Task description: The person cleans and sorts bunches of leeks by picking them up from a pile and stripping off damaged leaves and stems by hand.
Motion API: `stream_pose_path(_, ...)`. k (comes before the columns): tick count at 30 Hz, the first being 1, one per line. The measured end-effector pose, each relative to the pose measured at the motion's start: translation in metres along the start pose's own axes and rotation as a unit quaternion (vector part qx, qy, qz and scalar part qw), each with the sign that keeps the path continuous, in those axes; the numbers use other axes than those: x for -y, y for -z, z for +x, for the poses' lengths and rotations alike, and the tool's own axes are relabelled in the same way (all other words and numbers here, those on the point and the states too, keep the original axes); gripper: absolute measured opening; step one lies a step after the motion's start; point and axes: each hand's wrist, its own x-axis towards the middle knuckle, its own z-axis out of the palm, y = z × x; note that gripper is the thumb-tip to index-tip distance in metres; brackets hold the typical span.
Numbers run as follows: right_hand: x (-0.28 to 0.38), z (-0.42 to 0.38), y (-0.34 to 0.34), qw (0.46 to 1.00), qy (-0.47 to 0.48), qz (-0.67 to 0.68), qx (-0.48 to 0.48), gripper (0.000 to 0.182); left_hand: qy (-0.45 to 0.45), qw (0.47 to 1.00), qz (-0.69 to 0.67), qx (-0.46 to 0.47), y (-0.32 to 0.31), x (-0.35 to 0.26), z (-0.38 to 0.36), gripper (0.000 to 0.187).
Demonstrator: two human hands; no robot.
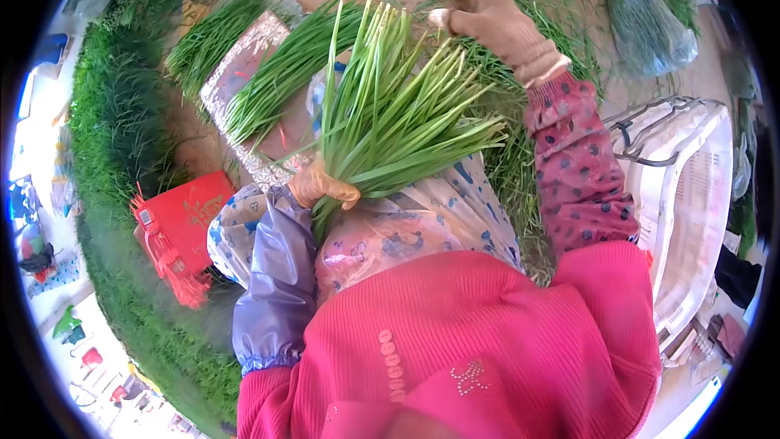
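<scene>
A fanned bunch of green chives [398, 106] rises over my lap, its pale cut ends pointing up and to the right. Around its lower part wraps my left hand [325, 187], in an orange-tan glove, closed on the stems. My right hand [491, 28], in a brown glove with bare fingertips, is raised to the upper right of the bunch. Its thumb and finger are apart, and I see nothing between them. Beyond the bunch, another pile of chives [296, 69] lies on a patterned cushion-like pad [219, 77].
To the left are a red box with tassels [191, 207] and a long bank of greens [118, 130]. A white plastic basket [686, 219] stands at right, with a bagged bundle of greens [650, 24] beyond it. Loose stalks [520, 171] litter the floor.
</scene>
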Motion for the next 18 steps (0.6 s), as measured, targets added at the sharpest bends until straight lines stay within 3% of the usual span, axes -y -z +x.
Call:
stream_pose_path(1,0.009,0.005,0.001,0.997,-0.033,-0.019,0.061,0.060,-0.023,1.000,-0.015,0.010,0.002,0.004,0.001,0.058)
stream_pose_path(2,0.010,0.007,0.000,0.998,-0.034,-0.021,0.058,0.060,-0.035,0.999,-0.022,0.015,0.003,0.004,0.003,0.057)
stream_pose_path(4,0.011,0.011,-0.005,0.966,-0.112,0.092,0.215,0.064,-0.044,0.999,-0.008,0.020,0.004,0.003,0.004,0.058)
stream_pose_path(10,0.010,0.014,-0.025,0.975,-0.084,0.016,0.208,0.055,-0.032,0.999,0.000,0.018,0.001,-0.001,0.002,0.061)
stream_pose_path(12,0.003,0.014,-0.028,0.972,-0.003,-0.157,0.174,0.055,-0.036,0.999,-0.016,0.022,-0.001,-0.001,0.003,0.061)
stream_pose_path(15,0.013,0.008,-0.024,0.984,-0.016,-0.076,0.161,0.054,-0.043,0.998,-0.035,0.000,-0.002,-0.002,0.004,0.060)
stream_pose_path(18,0.026,0.004,-0.025,0.984,-0.039,-0.085,0.150,0.051,-0.029,0.999,-0.031,0.007,0.000,-0.003,0.003,0.061)
